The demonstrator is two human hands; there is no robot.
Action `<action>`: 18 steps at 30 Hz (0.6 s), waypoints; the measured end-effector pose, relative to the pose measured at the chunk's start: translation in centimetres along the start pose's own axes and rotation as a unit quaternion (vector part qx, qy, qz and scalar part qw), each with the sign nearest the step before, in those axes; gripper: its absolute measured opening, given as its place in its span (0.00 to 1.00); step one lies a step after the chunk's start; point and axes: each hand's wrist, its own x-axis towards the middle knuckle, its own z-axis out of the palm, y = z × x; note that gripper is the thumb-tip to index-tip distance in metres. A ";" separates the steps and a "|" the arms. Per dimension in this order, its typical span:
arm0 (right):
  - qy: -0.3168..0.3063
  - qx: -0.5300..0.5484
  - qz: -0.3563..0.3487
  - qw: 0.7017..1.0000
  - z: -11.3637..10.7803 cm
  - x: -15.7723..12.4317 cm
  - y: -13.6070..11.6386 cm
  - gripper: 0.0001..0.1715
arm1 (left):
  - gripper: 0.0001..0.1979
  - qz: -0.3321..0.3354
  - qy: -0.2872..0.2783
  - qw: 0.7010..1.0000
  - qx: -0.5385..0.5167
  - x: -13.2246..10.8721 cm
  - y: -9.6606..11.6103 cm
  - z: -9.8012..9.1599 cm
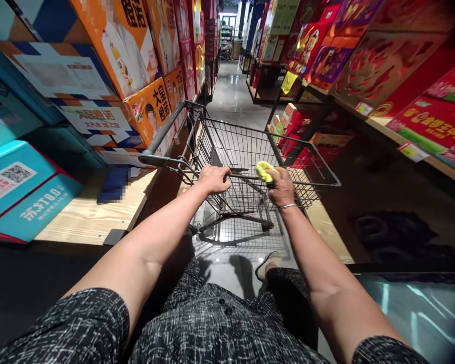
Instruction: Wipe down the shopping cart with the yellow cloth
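A black wire shopping cart [238,144] stands in front of me, turned at an angle in the aisle. My left hand [214,179] is closed over the near top rim of its basket, fingers curled around the bar. A crumpled yellow-green cloth [264,172] is gripped in my right hand [281,187], at the same rim further right, with a bracelet at the wrist. The cart's handle [163,134] lies to the left of both hands, and neither hand touches it.
Orange drink cartons [151,114] and a teal box [30,189] stand on a wooden shelf [94,212] at left. Red gift boxes [436,119] fill the right shelves. A tiled aisle [231,83] runs ahead. My shoe [265,265] is below the cart.
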 end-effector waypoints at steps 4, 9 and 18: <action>-0.011 0.008 0.124 0.992 -2.9 -1.7 9.9 0.41 | 0.21 0.007 0.009 1.000 -0.005 -0.7 0.7 0.2; -0.027 -0.003 0.166 0.986 -4.0 -2.1 11.9 0.36 | 0.21 0.012 0.021 0.999 -0.022 -1.5 1.0 0.5; 0.062 0.090 -0.028 0.994 -0.4 -3.8 0.4 0.35 | 0.19 -0.043 0.011 0.999 0.001 -2.8 -1.2 -0.4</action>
